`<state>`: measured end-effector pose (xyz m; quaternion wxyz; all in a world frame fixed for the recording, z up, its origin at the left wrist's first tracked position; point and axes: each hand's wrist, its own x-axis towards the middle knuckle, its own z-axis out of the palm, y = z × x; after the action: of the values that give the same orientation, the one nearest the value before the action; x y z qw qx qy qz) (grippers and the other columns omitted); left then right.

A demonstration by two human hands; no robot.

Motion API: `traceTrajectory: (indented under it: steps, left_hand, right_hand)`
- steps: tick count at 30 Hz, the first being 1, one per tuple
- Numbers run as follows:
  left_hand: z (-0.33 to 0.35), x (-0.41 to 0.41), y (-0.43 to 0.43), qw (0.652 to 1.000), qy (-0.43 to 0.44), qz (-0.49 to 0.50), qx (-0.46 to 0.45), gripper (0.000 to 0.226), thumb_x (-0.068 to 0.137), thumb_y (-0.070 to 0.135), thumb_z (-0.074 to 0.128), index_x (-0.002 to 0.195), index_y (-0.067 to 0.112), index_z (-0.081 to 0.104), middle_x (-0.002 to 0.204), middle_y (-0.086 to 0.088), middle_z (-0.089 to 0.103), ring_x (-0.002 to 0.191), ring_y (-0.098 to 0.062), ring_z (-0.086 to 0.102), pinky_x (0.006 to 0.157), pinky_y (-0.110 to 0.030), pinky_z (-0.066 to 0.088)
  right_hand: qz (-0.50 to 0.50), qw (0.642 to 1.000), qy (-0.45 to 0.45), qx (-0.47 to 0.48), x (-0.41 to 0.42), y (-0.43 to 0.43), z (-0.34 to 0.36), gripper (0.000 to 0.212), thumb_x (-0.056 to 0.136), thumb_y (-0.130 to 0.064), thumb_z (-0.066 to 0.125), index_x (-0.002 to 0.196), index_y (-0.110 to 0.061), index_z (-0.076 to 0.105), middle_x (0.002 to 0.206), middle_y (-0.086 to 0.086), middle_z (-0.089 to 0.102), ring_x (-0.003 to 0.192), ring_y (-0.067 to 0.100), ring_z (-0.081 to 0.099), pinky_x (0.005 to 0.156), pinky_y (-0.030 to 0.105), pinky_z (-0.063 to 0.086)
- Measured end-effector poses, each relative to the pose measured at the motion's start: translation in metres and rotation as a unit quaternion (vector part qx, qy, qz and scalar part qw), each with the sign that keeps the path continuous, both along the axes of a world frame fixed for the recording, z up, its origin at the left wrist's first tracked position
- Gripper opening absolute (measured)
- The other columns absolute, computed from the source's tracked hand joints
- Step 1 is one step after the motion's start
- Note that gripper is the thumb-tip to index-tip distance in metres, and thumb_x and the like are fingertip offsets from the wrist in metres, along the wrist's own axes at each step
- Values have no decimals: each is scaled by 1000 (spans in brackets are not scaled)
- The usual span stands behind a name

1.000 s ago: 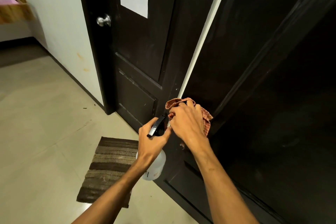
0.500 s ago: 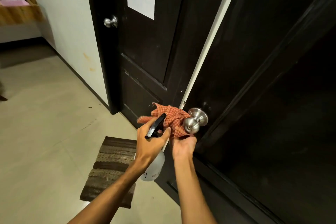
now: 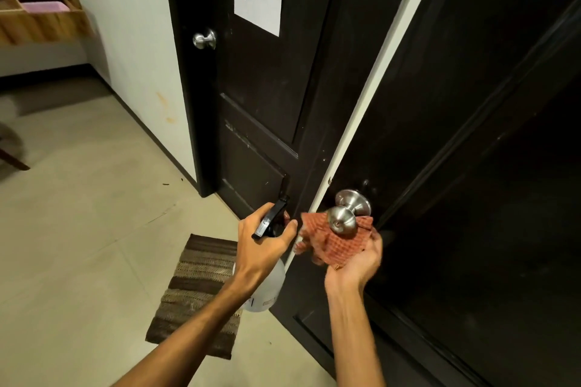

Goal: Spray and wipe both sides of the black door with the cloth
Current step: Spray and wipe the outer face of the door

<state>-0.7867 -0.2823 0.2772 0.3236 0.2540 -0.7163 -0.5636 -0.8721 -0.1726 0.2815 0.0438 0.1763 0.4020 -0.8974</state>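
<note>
While the left hand (image 3: 262, 248) is gripping the spray bottle (image 3: 267, 289) at lower centre, the right hand (image 3: 355, 258) is cupping the cloth (image 3: 333, 243) just under the knob (image 3: 344, 218); the black door (image 3: 456, 135) is rising up-right, nearer the right hand.

Black panelled door (image 3: 456, 110) ajar, steel knob (image 3: 344, 217); crumpled orange checked cloth (image 3: 338, 242) under knob; white spray bottle (image 3: 267, 286), black trigger, upright beside door's edge.

Home hallway: doormat (image 3: 198, 289), wooden shelf (image 3: 41, 12).
</note>
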Motion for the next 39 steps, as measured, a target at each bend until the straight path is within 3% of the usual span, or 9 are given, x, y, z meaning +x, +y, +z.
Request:
traceTrajectory:
  steps: [4, 9, 12, 16, 22, 25, 29, 31, 39]
  left_hand:
    - [1, -6, 0, 1000, 1, -8, 17, 11, 89, 24, 79, 87, 25, 68, 86, 14, 69, 86, -6, 67, 74, -11, 54]
    - [2, -7, 15, 1000, -1, -12, 21, 31, 89, 9, 80, 84, 34, 62, 83, 28, 68, 80, 5, 65, 72, -7, 50]
    - [12, -7, 20, 999, -6, -16, 46, 51, 88, 2, 80, 86, 44, 51, 76, 49, 60, 81, 26, 57, 72, 2, 43]
    - [11, -9, 20, 998, 7, -12, 57, 53, 87, -2, 79, 85, 44, 52, 69, 28, 62, 80, 26, 58, 72, 2, 43]
    - [-14, -12, 9, 995, -40, 16, 91, 49, 76, 54, 80, 116, 26, 71, 115, 1, 71, 112, -18, 67, 99, -43, 58]
    - [-2, -8, 13, 994, -27, 8, 109, 64, 72, 56, 77, 123, 18, 68, 122, -5, 67, 119, -18, 63, 101, -36, 56]
    - [6, -6, 13, 993, -21, 12, 112, 27, 89, 18, 81, 98, 32, 59, 101, 18, 59, 104, 3, 63, 95, -24, 53]
    - [3, -7, 11, 993, -32, 23, 113, 35, 90, 17, 81, 102, 39, 56, 104, 21, 53, 107, -6, 60, 100, -30, 49]
    - [-4, -6, 18, 990, -26, 1, 137, 41, 91, 18, 79, 101, 44, 50, 112, 14, 44, 110, -6, 46, 98, -27, 41]
  right_hand:
    - [-9, 863, 338, 375, -11, 15, 22, 29, 99, -4, 51, 121, -15, 66, 129, 1, 60, 122, 12, 58, 99, 27, 51]
    - [147, 437, 415, 784, -21, -14, 29, 32, 89, -18, 59, 116, -26, 73, 130, -2, 63, 127, 26, 43, 106, 45, 38]
    - [179, 395, 415, 799, -26, -16, 44, 29, 87, -22, 62, 111, -26, 76, 127, -1, 66, 124, 26, 46, 105, 44, 38]
    - [139, 336, 402, 840, -23, -18, 47, 28, 86, -27, 61, 111, -21, 74, 122, 3, 68, 122, 29, 48, 105, 46, 34]
    - [253, 270, 400, 839, -29, -30, 55, 26, 88, -35, 57, 101, -20, 75, 115, 2, 71, 127, 27, 44, 110, 47, 26]
    - [182, 355, 387, 831, -30, -16, 61, 22, 92, -29, 58, 108, -24, 72, 115, 1, 70, 121, 28, 50, 105, 48, 36]
    - [-11, 769, 318, 554, -19, 14, 27, 23, 100, -18, 58, 118, -25, 70, 118, -21, 61, 116, 17, 60, 96, 32, 50]
    - [-46, 879, 244, 407, -9, 15, 8, 26, 103, -17, 54, 125, -21, 67, 124, -10, 65, 116, 11, 62, 92, 25, 56]
    - [-46, 997, -35, 52, -8, -6, -3, 31, 105, -19, 45, 130, -19, 62, 128, 12, 66, 116, 30, 62, 98, 48, 50]
